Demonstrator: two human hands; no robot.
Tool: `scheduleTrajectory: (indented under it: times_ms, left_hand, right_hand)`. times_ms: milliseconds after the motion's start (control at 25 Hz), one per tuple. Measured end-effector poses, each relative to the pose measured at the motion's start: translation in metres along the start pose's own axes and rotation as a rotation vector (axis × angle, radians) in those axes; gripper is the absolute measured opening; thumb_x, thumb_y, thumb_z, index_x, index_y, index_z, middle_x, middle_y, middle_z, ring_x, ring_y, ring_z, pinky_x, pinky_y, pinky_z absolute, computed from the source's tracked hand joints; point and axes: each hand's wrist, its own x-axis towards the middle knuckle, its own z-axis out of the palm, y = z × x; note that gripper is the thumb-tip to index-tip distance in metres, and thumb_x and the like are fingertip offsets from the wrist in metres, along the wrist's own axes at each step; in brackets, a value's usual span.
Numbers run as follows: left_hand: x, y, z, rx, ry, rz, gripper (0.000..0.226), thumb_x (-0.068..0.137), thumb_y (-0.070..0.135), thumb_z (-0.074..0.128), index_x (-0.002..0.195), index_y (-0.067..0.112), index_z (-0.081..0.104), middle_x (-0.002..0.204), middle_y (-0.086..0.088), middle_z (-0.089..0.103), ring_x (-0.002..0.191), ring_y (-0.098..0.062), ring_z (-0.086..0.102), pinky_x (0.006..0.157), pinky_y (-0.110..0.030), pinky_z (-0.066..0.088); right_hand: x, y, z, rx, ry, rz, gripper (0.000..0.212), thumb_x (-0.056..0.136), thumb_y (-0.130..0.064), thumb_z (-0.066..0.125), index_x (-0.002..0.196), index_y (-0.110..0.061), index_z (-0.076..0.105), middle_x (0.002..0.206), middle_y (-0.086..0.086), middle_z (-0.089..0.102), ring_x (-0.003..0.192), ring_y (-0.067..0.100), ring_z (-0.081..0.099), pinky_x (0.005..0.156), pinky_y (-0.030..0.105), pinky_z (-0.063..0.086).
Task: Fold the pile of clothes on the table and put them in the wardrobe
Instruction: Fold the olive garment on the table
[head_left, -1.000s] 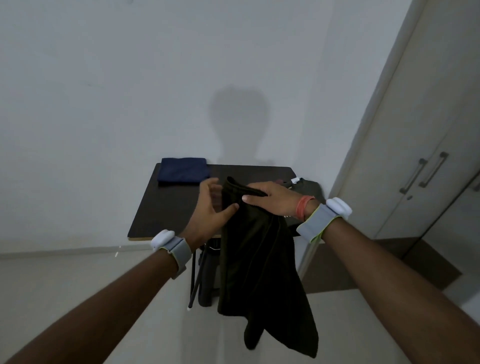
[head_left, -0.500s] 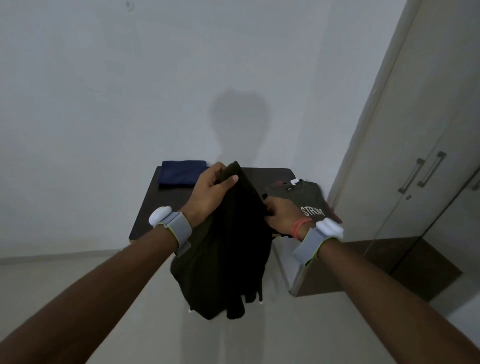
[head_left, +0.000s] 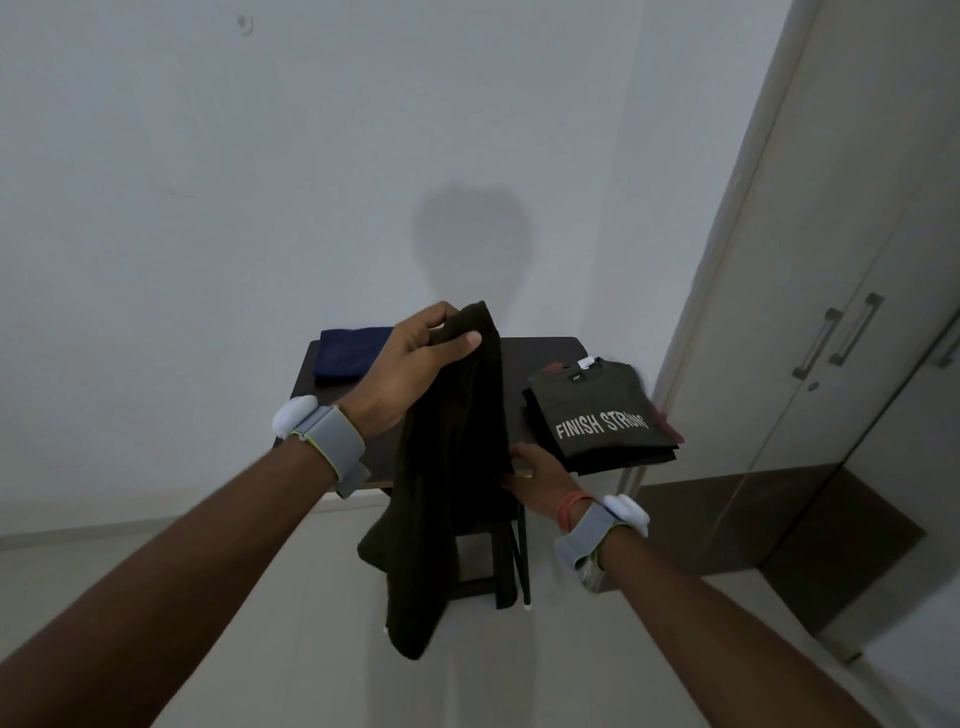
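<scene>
Two bare forearms reach in from the bottom edge, each with a grey wristband (head_left: 332, 441) carrying a white pod, over a pale floor (head_left: 519, 675). The right hand (head_left: 537, 470) sits lower and nearer, and an orange thread circles its wrist. It touches the right edge of the garment (head_left: 452, 493) about halfway down, but its fingertips go behind the cloth, so I cannot tell whether they grip it or only rest there. The garment, dark and unfolded, hangs in the air in front of the table (head_left: 540, 351), its lower end dangling past the table's legs. The left hand (head_left: 415, 369) is higher, with thumb and curled fingers pinching the garment's top end (the thumbnail shows plainly against the cloth). On the dark tabletop, at the right, lies a folded shirt (head_left: 597, 410) printed FINISH STRONG, on top of other folded dark pieces that overhang the edge. At the far left corner lies a folded navy cloth (head_left: 345, 356). Behind the table stands a white wall (head_left: 260, 208) bearing the person's shadow. To the right stands the wardrobe (head_left: 857, 182), its doors closed, with two bar handles (head_left: 852, 332) side by side.
</scene>
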Motion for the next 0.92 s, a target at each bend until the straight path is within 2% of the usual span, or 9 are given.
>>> scheduleTrajectory:
  times_ms: [40, 120, 240, 360, 480, 600, 680, 760, 920]
  left_hand:
    - [-0.001, 0.001, -0.005, -0.011, 0.004, -0.002, 0.007, 0.099, 0.017, 0.062, 0.099, 0.011, 0.059, 0.085, 0.006, 0.067, 0.089, -0.014, 0.067, 0.073, -0.021, 0.052]
    - [-0.005, -0.001, -0.018, -0.018, 0.043, -0.019, 0.005, 0.098, 0.016, 0.062, 0.095, 0.012, 0.060, 0.082, 0.006, 0.066, 0.085, -0.013, 0.066, 0.070, -0.021, 0.051]
    - [-0.011, -0.017, -0.039, -0.072, 0.214, -0.070, 0.005, 0.097, 0.015, 0.064, 0.092, 0.013, 0.063, 0.084, 0.003, 0.067, 0.085, -0.014, 0.065, 0.070, -0.023, 0.052]
    - [-0.013, -0.045, -0.061, -0.126, 0.403, -0.267, 0.007, 0.096, 0.015, 0.064, 0.102, 0.012, 0.066, 0.103, -0.007, 0.069, 0.100, -0.023, 0.066, 0.077, -0.030, 0.052]
    - [-0.013, -0.067, -0.064, -0.137, 0.536, -0.490, 0.003, 0.096, 0.011, 0.062, 0.096, 0.013, 0.060, 0.101, -0.009, 0.064, 0.103, -0.027, 0.062, 0.068, -0.029, 0.048]
    - [-0.011, -0.080, -0.058, -0.156, 0.551, -0.642, 0.004, 0.095, 0.013, 0.062, 0.095, 0.014, 0.059, 0.102, -0.011, 0.064, 0.092, -0.024, 0.062, 0.067, -0.033, 0.049]
    - [-0.011, -0.090, -0.055, -0.152, 0.517, -0.725, 0.012, 0.091, 0.018, 0.064, 0.100, 0.011, 0.062, 0.104, -0.015, 0.066, 0.095, -0.029, 0.064, 0.083, -0.043, 0.056]
    - [-0.011, -0.094, -0.053, -0.139, 0.487, -0.761, 0.018, 0.088, 0.024, 0.064, 0.101, 0.010, 0.063, 0.102, -0.014, 0.067, 0.097, -0.030, 0.065, 0.096, -0.048, 0.053]
    - [-0.006, -0.095, -0.074, -0.129, 0.473, -0.798, 0.017, 0.085, 0.023, 0.064, 0.096, 0.010, 0.065, 0.089, -0.013, 0.065, 0.083, -0.029, 0.064, 0.085, -0.043, 0.054]
  right_hand:
    - [0.000, 0.004, -0.003, 0.022, -0.008, -0.001, 0.016, 0.088, -0.019, 0.074, 0.100, -0.020, 0.064, 0.105, -0.001, 0.065, 0.101, 0.017, 0.062, 0.091, 0.030, 0.049]
    - [0.002, 0.011, -0.009, 0.119, -0.073, 0.035, 0.016, 0.088, -0.015, 0.076, 0.088, -0.020, 0.061, 0.089, -0.002, 0.066, 0.088, 0.014, 0.063, 0.083, 0.032, 0.051]
    - [-0.008, 0.022, -0.027, 0.264, -0.171, 0.144, 0.020, 0.084, -0.023, 0.082, 0.090, -0.013, 0.067, 0.081, -0.001, 0.069, 0.077, 0.013, 0.066, 0.073, 0.025, 0.053]
    - [-0.019, 0.029, -0.045, 0.485, -0.151, 0.279, 0.037, 0.073, -0.033, 0.088, 0.095, -0.007, 0.075, 0.085, 0.007, 0.073, 0.078, 0.019, 0.071, 0.071, 0.028, 0.054]
    - [-0.015, 0.020, -0.052, 0.658, -0.009, 0.362, 0.039, 0.071, -0.028, 0.089, 0.099, -0.005, 0.077, 0.096, 0.012, 0.077, 0.084, 0.022, 0.075, 0.077, 0.031, 0.059]
    - [-0.004, 0.009, -0.051, 0.616, 0.173, 0.410, 0.057, 0.060, -0.040, 0.095, 0.098, -0.001, 0.078, 0.093, 0.009, 0.078, 0.092, 0.025, 0.075, 0.090, 0.038, 0.059]
    - [-0.001, -0.003, -0.051, 0.536, 0.220, 0.406, 0.065, 0.056, -0.046, 0.094, 0.094, 0.004, 0.076, 0.092, 0.012, 0.078, 0.092, 0.028, 0.074, 0.089, 0.037, 0.059]
    - [-0.003, -0.017, -0.056, 0.442, 0.216, 0.374, 0.051, 0.063, -0.038, 0.092, 0.086, 0.004, 0.075, 0.093, 0.015, 0.077, 0.092, 0.030, 0.074, 0.082, 0.035, 0.057]
    - [-0.010, -0.030, -0.089, 0.504, 0.162, 0.384, 0.034, 0.072, -0.019, 0.089, 0.093, 0.003, 0.074, 0.094, 0.012, 0.076, 0.078, 0.021, 0.070, 0.067, 0.024, 0.055]
